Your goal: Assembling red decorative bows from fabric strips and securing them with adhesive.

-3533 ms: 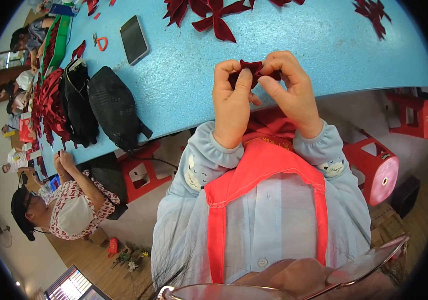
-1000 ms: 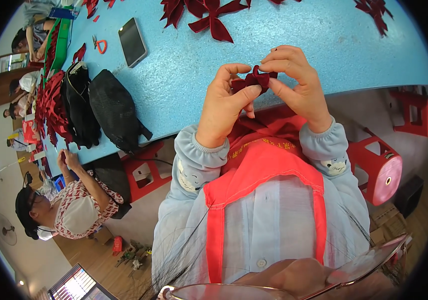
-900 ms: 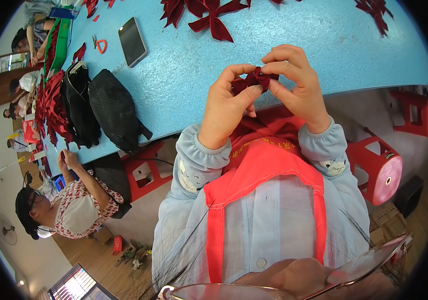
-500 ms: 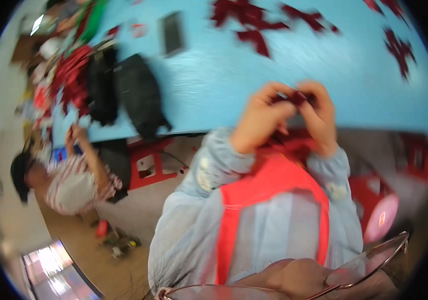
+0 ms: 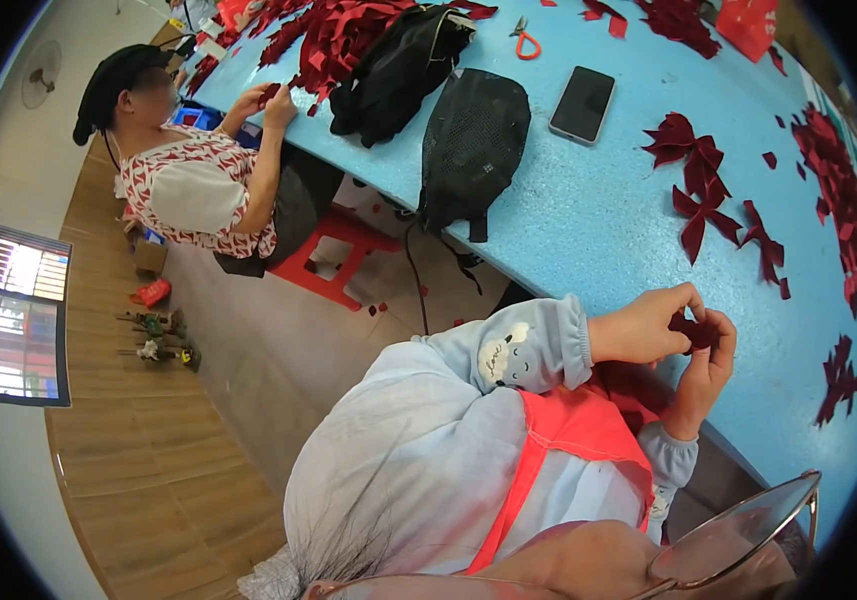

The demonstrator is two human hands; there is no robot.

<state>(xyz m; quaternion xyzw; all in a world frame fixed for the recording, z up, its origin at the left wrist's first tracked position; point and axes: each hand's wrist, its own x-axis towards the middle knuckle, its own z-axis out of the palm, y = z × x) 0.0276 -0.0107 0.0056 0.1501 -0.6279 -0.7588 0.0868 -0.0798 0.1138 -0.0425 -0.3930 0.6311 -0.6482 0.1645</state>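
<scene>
Between my left hand (image 5: pixel 633 328) and my right hand (image 5: pixel 705 378) is a small dark red fabric piece (image 5: pixel 697 334), pinched by the fingers of both. The hands are close together at the table's near edge, over my lap. More dark red fabric (image 5: pixel 630 392) lies in my lap below them, partly covered by the hands and the red apron (image 5: pixel 580 432). Beyond my hands, dark red fabric bows (image 5: pixel 703 213) lie on the blue table (image 5: pixel 598 265). How the held piece is folded is partly hidden by my fingers.
A phone (image 5: pixel 582 104), black mesh bag (image 5: pixel 475 140), second black bag (image 5: pixel 398 75) and red-handled snips (image 5: pixel 525 42) lie on the table. Red fabric heaps (image 5: pixel 348 40) are at the far left, and more pieces (image 5: pixel 833 190) at right. A co-worker (image 5: pixel 193 190) sits on a red stool (image 5: pixel 333 255).
My view has swung to the left, so the co-worker, floor and bags show more fully. My hands now appear lower and farther right in the picture, still pinching dark red fabric.
</scene>
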